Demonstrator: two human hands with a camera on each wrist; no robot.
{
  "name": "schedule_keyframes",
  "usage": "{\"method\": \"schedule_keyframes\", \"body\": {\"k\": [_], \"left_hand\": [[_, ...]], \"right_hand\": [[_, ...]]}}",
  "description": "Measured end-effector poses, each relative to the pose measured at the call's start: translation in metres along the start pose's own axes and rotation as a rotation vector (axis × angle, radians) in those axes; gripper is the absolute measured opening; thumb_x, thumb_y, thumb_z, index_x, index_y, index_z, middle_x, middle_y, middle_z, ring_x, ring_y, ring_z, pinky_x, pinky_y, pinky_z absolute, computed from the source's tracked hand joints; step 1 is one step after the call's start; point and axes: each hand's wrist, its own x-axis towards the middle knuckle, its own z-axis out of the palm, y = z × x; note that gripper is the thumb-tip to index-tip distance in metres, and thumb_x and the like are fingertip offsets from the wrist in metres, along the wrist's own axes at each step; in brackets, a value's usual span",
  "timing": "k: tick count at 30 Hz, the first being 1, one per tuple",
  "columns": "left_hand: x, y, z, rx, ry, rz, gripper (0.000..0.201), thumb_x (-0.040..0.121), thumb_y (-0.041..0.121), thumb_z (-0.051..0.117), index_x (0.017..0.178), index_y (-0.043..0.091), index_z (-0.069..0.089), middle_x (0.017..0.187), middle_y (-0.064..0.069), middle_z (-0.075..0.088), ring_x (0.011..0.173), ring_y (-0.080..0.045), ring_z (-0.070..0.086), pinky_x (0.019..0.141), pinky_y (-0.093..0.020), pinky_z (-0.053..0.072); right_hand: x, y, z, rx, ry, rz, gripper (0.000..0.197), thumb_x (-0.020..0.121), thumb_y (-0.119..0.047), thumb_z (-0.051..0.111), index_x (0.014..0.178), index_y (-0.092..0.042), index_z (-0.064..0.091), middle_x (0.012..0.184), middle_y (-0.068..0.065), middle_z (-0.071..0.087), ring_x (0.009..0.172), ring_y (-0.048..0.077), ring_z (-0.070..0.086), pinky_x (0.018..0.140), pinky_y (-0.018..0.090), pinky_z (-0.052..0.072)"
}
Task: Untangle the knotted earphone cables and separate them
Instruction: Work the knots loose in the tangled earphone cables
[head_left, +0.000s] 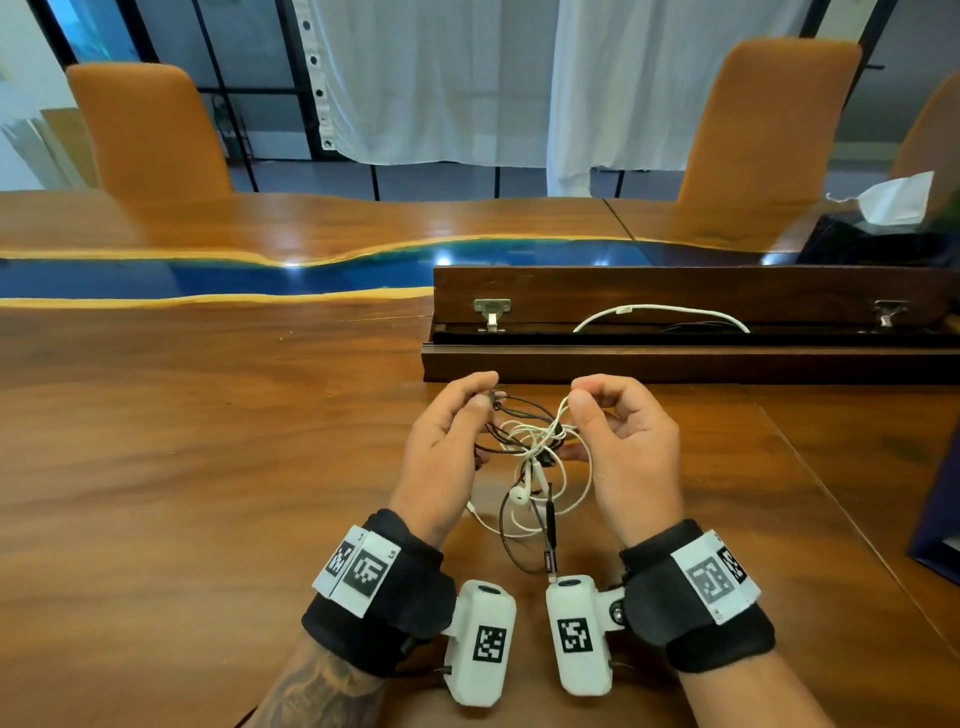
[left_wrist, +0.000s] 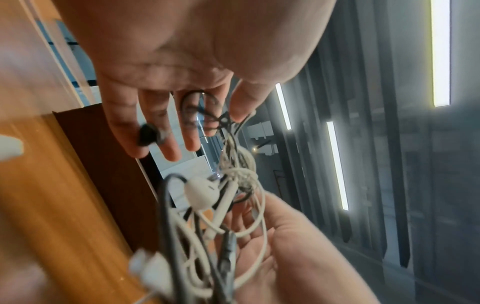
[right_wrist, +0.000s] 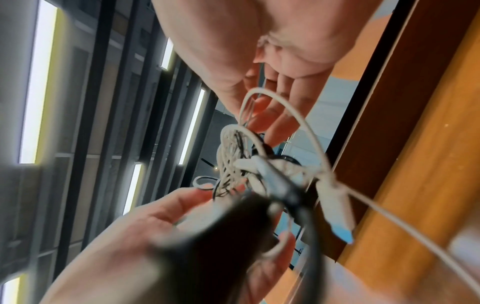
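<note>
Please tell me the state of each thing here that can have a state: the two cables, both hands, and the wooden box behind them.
Black cable: tangled with the white one, pinched at one end.
White cable: knotted with the black one, earbuds hanging.
Left hand: raised, pinches the black cable.
Right hand: raised, pinches a white loop.
Box: lid open, another white cord inside.
</note>
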Motion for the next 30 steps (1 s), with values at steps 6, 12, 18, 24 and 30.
{"method": "schedule_keyframes", "body": {"k": [6, 12, 18, 24, 30], "left_hand": [[0.0, -0.004, -0.003, 0.082, -0.033, 0.098, 0.028, 0.101, 0.031, 0.055, 0.128, 0.034, 0.06, 0.126, 0.016, 0.061, 0.112, 0.006, 0.056, 0.093, -0.023, 0.047], [-0.005, -0.005, 0.002, 0.156, -0.154, 0.083, 0.009, 0.091, 0.015, 0.072, 0.099, 0.018, 0.073, 0.092, 0.001, 0.075, 0.082, -0.021, 0.07, 0.073, -0.03, 0.06], [-0.002, -0.004, -0.001, 0.008, -0.016, 0.062, 0.008, 0.097, 0.011, 0.061, 0.094, 0.004, 0.065, 0.088, -0.008, 0.073, 0.075, -0.019, 0.07, 0.062, -0.026, 0.057], [-0.004, -0.001, 0.002, -0.096, -0.042, 0.061, 0.01, 0.096, 0.01, 0.063, 0.104, 0.004, 0.066, 0.092, -0.003, 0.074, 0.079, -0.012, 0.07, 0.062, -0.02, 0.054], [-0.003, -0.004, -0.001, -0.056, 0.011, 0.077, 0.009, 0.092, 0.014, 0.069, 0.098, 0.008, 0.071, 0.09, -0.005, 0.074, 0.078, -0.016, 0.069, 0.067, -0.025, 0.058]], "right_hand": [[0.005, 0.001, -0.006, 0.015, 0.056, 0.041, 0.009, 0.098, -0.013, 0.064, 0.099, -0.021, 0.067, 0.091, -0.005, 0.067, 0.078, 0.01, 0.069, 0.055, 0.031, 0.06], [-0.004, -0.005, 0.003, 0.104, -0.066, 0.021, 0.011, 0.096, -0.013, 0.065, 0.106, -0.015, 0.067, 0.09, -0.003, 0.073, 0.078, 0.018, 0.073, 0.056, 0.026, 0.058], [-0.005, -0.003, 0.005, -0.027, -0.091, -0.056, 0.011, 0.098, -0.02, 0.064, 0.108, -0.024, 0.064, 0.1, -0.004, 0.069, 0.096, 0.017, 0.07, 0.082, 0.042, 0.061], [-0.006, 0.0, 0.003, -0.151, -0.274, -0.023, 0.008, 0.096, -0.022, 0.067, 0.102, -0.024, 0.072, 0.095, -0.011, 0.072, 0.091, 0.01, 0.069, 0.078, 0.028, 0.057], [-0.009, -0.009, 0.007, -0.142, -0.408, -0.017, 0.016, 0.095, -0.027, 0.067, 0.109, -0.03, 0.073, 0.104, -0.01, 0.074, 0.099, 0.01, 0.069, 0.085, 0.029, 0.056]]}}
